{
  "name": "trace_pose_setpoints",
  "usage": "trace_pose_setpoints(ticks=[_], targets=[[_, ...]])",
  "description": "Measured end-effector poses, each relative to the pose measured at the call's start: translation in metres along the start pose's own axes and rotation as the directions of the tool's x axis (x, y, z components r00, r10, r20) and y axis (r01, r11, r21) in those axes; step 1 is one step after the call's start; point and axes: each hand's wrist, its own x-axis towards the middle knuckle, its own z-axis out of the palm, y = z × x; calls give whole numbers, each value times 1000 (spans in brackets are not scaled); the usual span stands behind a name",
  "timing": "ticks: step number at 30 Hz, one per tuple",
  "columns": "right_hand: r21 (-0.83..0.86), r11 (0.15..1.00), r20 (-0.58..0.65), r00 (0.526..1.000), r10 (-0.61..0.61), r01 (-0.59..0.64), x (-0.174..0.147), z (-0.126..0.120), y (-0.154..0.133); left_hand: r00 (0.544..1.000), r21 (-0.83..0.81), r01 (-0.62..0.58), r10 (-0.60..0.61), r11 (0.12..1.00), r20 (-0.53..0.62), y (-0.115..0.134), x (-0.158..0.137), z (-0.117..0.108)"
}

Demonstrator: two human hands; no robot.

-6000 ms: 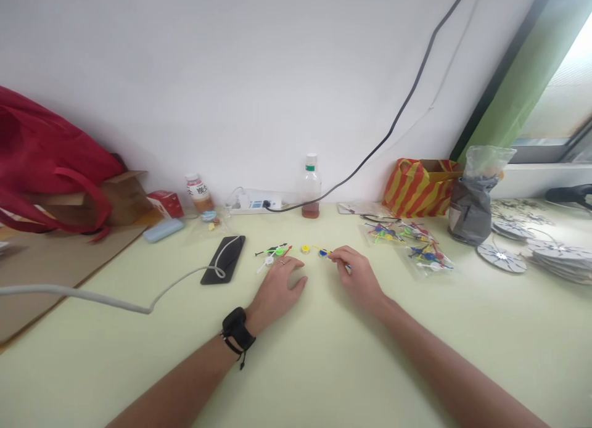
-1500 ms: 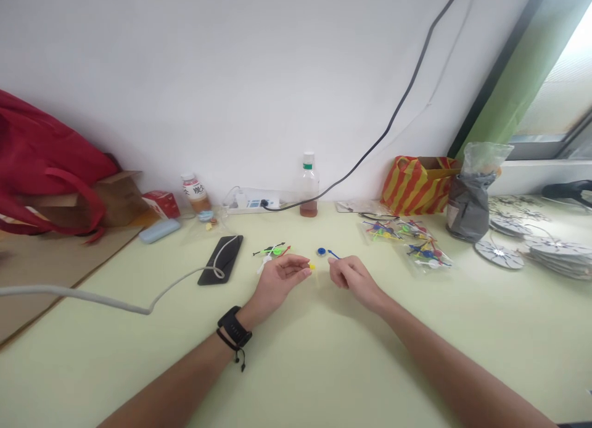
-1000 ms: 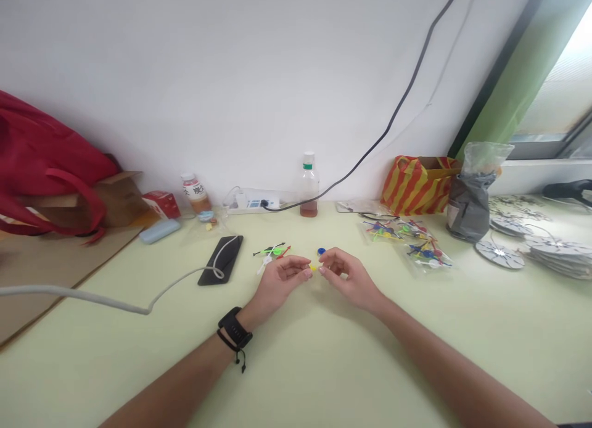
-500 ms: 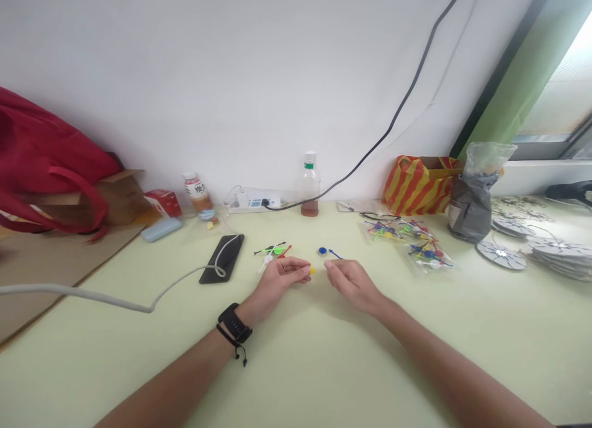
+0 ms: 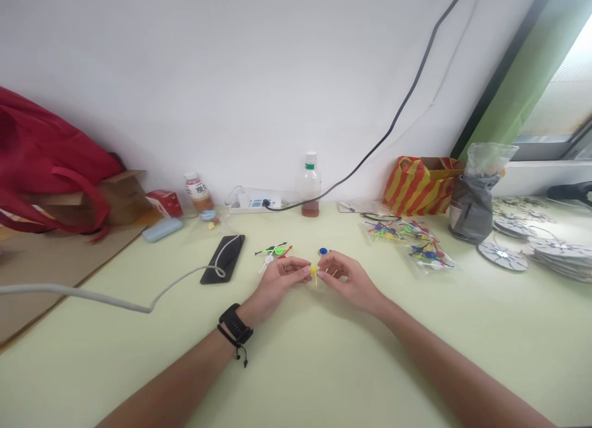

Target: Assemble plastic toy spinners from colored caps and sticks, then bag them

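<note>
Looked like a makeshift workroom for small handwork. Had a pale green table [image 5: 287, 372] for a bench, set against a plain white wall [image 5: 231, 76], with a power strip [image 5: 267, 198] at the back. Showed coloured arrow pieces [image 5: 278, 251], loose and in clear packets [image 5: 431, 258], plus stacked grey discs [image 5: 562, 258]. Mixed in everyday belongings: a red bag [image 5: 50, 150], a phone [image 5: 229, 260], a drink bottle [image 5: 311, 184] (brown liquid [image 5: 310, 211] low inside). Took daylight from the far right, probably through a window [image 5: 559, 110], though washed out there.
</note>
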Motion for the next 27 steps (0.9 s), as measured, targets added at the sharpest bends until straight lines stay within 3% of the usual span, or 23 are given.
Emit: trace_pose_setpoints(ticks=[8, 14, 20, 27], targets=[[43, 999, -62, 998, 13, -10, -2, 0, -2, 1000, -7, -6, 6, 1000, 0, 1, 0, -1], [148, 980, 112, 987, 114, -130, 1, -5, -7, 1000, 9, -7, 7, 1000, -25, 1, 0, 0], [207, 972, 39, 994, 102, -108, 3, -1, -10, 1000, 16, -10, 10, 1000, -5, 0, 0, 0], [174, 980, 44, 995, 93, -99, 2, 2, -9, 1000, 28, -8, 8, 1000, 1, 1, -1, 1]])
